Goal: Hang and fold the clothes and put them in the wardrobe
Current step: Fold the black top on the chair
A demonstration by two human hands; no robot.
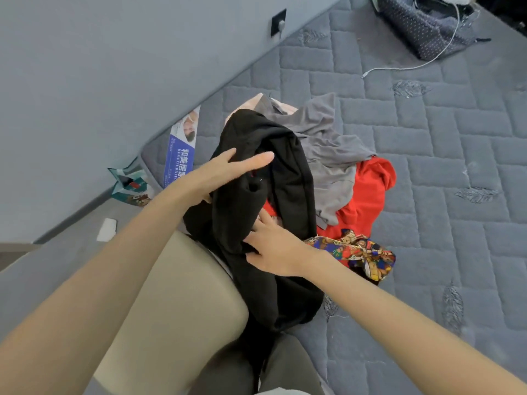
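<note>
A black garment (288, 178) lies bunched on a pile of clothes on the grey quilted mattress (427, 155) and drapes down over my lap. My left hand (228, 169) rests on its upper left part with straight fingers. My right hand (273, 249) grips a fold at its lower right edge, fingers tucked into the cloth. Under and beside it lie a grey garment (328, 143), a red garment (368, 195), a pink one (251, 104) and a colourful patterned cloth (359, 255).
A blue printed label (179, 155) sits at the mattress edge by the grey headboard (114, 81). A white charging cable (413, 65) and a dotted dark bag (427, 27) lie at the far right. A small white object (107, 229) and a teal packet (128, 183) lie at the left.
</note>
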